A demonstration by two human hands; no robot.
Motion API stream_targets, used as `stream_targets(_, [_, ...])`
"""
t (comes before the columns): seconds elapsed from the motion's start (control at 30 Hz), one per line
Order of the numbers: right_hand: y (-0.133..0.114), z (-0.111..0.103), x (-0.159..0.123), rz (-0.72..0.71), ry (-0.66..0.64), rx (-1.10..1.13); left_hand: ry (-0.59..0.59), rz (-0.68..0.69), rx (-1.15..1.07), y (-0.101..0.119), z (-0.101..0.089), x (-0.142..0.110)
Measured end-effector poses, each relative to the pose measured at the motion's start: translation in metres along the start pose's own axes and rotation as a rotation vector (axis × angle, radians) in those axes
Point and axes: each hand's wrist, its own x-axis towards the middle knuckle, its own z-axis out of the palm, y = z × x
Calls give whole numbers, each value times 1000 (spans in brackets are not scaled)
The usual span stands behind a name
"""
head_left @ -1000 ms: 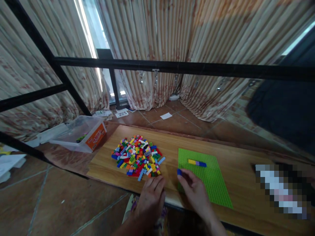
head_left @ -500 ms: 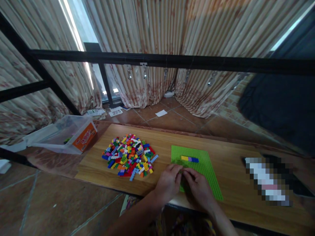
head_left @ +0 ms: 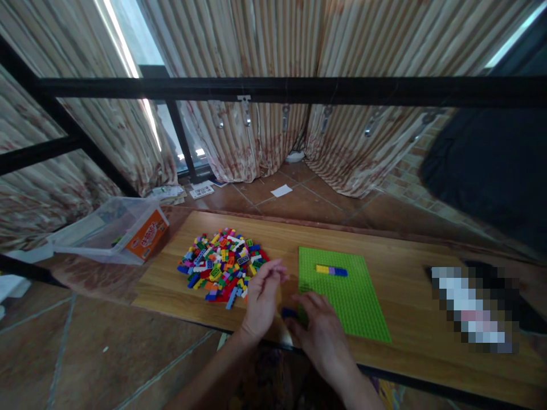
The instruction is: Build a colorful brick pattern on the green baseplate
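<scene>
A pile of many-coloured small bricks (head_left: pixel 222 265) lies on the wooden tabletop (head_left: pixel 405 267). To its right lies a green baseplate (head_left: pixel 346 299) with a short row of yellow, purple and blue bricks (head_left: pixel 331 270) stuck near its far edge. My left hand (head_left: pixel 261 302) hovers at the pile's right edge, its fingertips pinched together on something too small to make out. My right hand (head_left: pixel 319 330) is at the baseplate's near left corner, and its fingertips hold a dark blue brick (head_left: pixel 289 312) just above the table.
A clear plastic tub (head_left: pixel 115 228) with an orange label stands on the floor left of the table. A black metal frame bar (head_left: pixel 273 90) crosses overhead in front of curtains. A blurred-out object (head_left: pixel 470 307) lies on the table's right end, below a dark shape (head_left: pixel 491 171).
Both hands were together at the baseplate's near edge. Now the left hand has moved left toward the pile, and the right hand has drawn back toward me with the blue brick.
</scene>
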Motion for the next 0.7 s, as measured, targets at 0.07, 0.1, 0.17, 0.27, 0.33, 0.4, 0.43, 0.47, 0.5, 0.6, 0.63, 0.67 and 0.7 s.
stream_targets(0.07, [-5, 3, 1, -21, -21, -67, -16, -12, 33, -1, -9, -5])
stream_targets(0.1, [-6, 5, 2, -34, -31, -85, -29, -19, 61, -2, -13, -7])
stream_targets(0.17, [-6, 6, 2, -61, -40, -91, -45, -28, 142, -8, -19, -12])
stream_targets(0.27, [2, 3, 5, -50, 35, -60, -68, -11, 312, -17, -22, -16])
stream_targets(0.33, [13, -2, 10, 29, 159, -61, -111, 18, 423, -20, -18, -16])
stream_targets(0.4, [24, -7, 18, 135, 287, -99, -183, 52, 506, -22, -11, -14])
stream_targets(0.43, [30, -9, 22, 185, 333, -126, -223, 64, 536, -23, -6, -12])
stream_targets(0.47, [35, -10, 27, 229, 364, -150, -262, 71, 563, -24, -1, -11])
stream_targets(0.5, [39, -10, 31, 271, 382, -171, -295, 75, 587, -25, 5, -9])
stream_targets(0.6, [46, -6, 38, 358, 380, -205, -373, 64, 647, -29, 22, -5])
stream_targets(0.63, [48, -4, 39, 374, 376, -209, -390, 60, 666, -31, 26, -3])
stream_targets(0.67, [48, -3, 39, 380, 373, -208, -406, 55, 683, -33, 30, -1])
stream_targets(0.7, [49, -2, 39, 376, 372, -200, -420, 51, 699, -34, 34, 0])
